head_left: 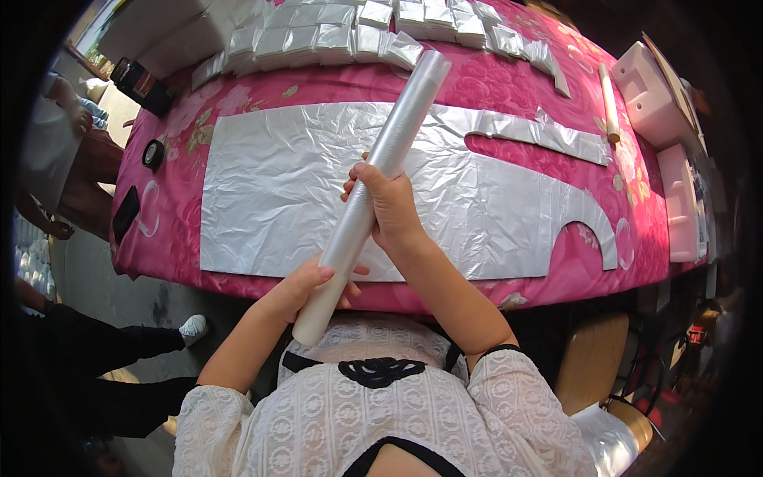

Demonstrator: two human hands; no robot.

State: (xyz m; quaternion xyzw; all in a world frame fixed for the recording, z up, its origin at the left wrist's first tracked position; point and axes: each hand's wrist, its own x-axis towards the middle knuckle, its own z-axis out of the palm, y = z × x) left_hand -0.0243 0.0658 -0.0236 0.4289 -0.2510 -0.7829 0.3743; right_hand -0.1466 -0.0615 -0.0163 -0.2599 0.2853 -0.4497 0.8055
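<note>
Table (660,230), covered in a pink floral cloth, fills the upper view; its near edge runs just in front of the person.

Silver plastic sheet (270,191) lies flat across the middle of the table, reaching close to the near edge. Its right part is cut into a long curved strip that bends down toward the near right corner.

Rows of folded silver packets (334,40) line the far edge, from the far left corner across to the far right.

White foam blocks (652,87) sit along the right edge.

Roll of clear plastic film (373,191) is held in the air above the sheet and the near edge, tilted, its top end pointing to the far edge, its bottom end over the person's chest.

A second, thinner pale roll (608,103) lies on the cloth near the right edge, just beside the foam.

Right hand (389,207) is closed round the middle of the roll, fingers wrapped over it from the right.

Left hand (306,286) is closed round the lower part of the roll, thumb across the front.

Black tape ring (153,153) rests near the left edge; a dark flat object (125,213) lies below it at the near left corner.

Other people's legs and a white shoe (193,326) show on the floor left of the table.
</note>
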